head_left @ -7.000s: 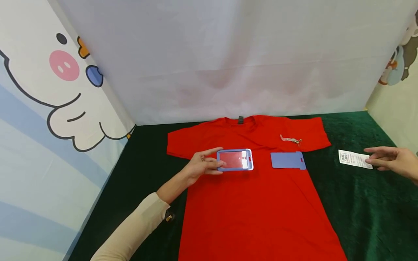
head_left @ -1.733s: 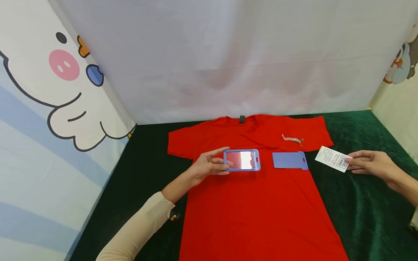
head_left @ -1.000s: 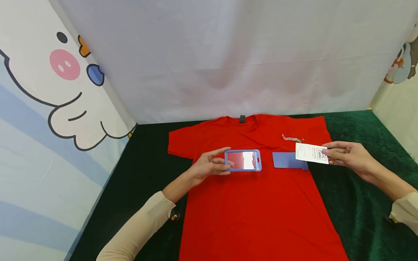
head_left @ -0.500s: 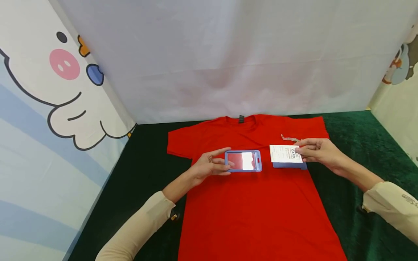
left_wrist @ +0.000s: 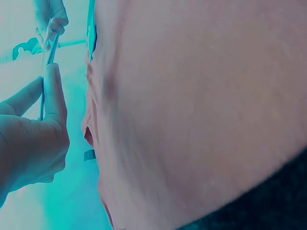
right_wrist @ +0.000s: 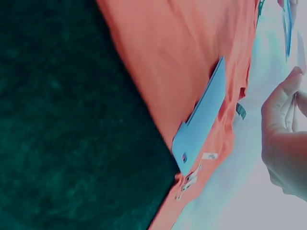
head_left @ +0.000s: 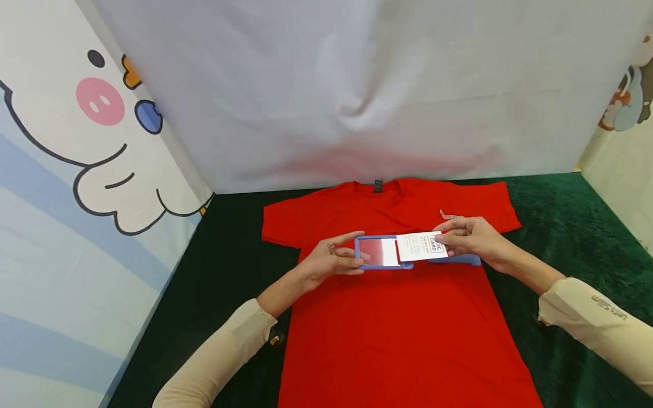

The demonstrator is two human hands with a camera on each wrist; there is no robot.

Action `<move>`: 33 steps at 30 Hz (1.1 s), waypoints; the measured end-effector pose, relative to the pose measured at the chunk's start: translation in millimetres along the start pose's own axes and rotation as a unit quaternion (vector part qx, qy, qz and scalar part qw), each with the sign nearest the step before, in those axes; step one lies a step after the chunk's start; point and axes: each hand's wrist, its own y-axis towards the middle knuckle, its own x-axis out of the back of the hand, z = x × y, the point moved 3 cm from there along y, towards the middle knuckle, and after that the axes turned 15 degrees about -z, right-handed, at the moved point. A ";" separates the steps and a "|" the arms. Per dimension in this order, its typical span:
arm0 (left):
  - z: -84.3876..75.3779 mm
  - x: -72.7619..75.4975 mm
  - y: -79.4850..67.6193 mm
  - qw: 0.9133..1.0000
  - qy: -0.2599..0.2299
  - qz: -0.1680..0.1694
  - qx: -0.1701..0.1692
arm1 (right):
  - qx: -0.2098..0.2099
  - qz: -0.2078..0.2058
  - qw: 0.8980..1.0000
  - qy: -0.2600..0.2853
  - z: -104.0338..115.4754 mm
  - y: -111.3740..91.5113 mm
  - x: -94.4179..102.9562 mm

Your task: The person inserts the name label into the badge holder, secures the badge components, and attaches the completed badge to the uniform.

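My left hand (head_left: 329, 258) pinches the left end of a blue-framed badge holder (head_left: 374, 267) with a clear window, held above the red T-shirt (head_left: 403, 328). From the right, my right hand (head_left: 469, 241) pinches a white paper card (head_left: 415, 247) printed "IC CARD". The card's left part overlaps the holder's right end in the head view; whether they touch I cannot tell. Beneath the card and right hand lies the flat blue back cover (head_left: 461, 259), partly covered there but fully visible in the right wrist view (right_wrist: 204, 122).
A strap clip (right_wrist: 189, 182) lies on the shirt beyond the blue cover. Dark green cloth (head_left: 571, 226) spreads under the shirt. A white curtain (head_left: 326, 113) stands behind, and a printed cartoon panel (head_left: 102, 170) closes off the left side.
My right hand has carried the card leftward from the green cloth, past the blue cover, to the holder. The card was turned round earlier. My left hand shifted slightly right with the holder.
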 end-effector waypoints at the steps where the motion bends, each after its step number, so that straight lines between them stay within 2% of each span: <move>1: -0.5 -0.8 -0.2 1.000 0.002 0.001 -0.002 | 0.001 0.001 1.000 0.001 0.3 0.2 -1.8; 12: 1.1 -5.3 0.5 1.000 -0.010 -0.012 0.017 | -0.015 0.013 1.000 0.021 1.7 0.6 -20.7; 33: -0.3 -10.5 0.2 0.998 -0.041 -0.024 0.047 | -0.024 -0.008 1.000 0.003 11.7 5.4 -45.8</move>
